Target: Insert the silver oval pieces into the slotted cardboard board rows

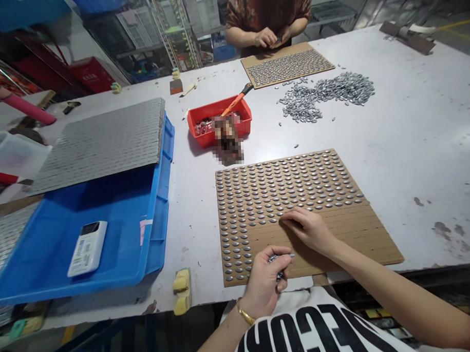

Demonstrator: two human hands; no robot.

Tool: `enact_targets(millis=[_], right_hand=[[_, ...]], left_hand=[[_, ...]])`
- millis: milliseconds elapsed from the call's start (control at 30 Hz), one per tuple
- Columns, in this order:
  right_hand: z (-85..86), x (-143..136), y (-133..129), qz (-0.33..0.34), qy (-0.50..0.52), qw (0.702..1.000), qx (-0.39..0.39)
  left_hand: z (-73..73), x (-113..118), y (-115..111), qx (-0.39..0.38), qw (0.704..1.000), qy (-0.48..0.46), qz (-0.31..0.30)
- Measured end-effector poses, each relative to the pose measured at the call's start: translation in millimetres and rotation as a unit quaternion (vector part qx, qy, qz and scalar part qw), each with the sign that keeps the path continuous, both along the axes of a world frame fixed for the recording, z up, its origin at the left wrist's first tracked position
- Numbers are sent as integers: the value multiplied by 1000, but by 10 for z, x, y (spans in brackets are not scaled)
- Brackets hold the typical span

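Observation:
A brown cardboard sheet [337, 239] lies before me, with rows of small silver almond-shaped metal pieces [292, 180] across its far part and down its left side. Over the sheet's near edge, my left hand [267, 272] is closed around several of these pieces, one poking out past the thumb. A gold-coloured bracelet [245, 313] circles that wrist. My right hand [308, 227] rests on the cardboard with thumb and fingertips pressed together at the lowest part of the rows. Whatever is between those fingertips is hidden.
Loose silver pieces [332, 90] form a heap at the back right. A red bin [206, 141] holds an orange-handled tool [236, 101]. On the left, a blue tray [126, 272] contains a white device [88, 248] beneath a grey sheet [106, 134]. Across the table, a co-worker's hands [271, 38] are above another filled cardboard [293, 66].

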State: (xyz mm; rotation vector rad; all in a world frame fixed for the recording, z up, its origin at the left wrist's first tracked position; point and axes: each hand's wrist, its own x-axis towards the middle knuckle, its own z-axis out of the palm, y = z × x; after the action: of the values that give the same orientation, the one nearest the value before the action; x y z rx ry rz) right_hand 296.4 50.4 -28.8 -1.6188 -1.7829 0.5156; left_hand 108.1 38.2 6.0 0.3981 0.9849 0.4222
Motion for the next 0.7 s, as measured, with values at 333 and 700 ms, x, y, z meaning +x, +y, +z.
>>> enact_targets(millis=[333, 700], right_hand=[[21, -22, 26, 1, -189, 982, -14], [242, -27, -87, 18, 21, 999, -36]], left_hand=[[13, 1, 1, -4, 1000, 10, 15], [24, -25, 54, 14, 998, 8, 53]])
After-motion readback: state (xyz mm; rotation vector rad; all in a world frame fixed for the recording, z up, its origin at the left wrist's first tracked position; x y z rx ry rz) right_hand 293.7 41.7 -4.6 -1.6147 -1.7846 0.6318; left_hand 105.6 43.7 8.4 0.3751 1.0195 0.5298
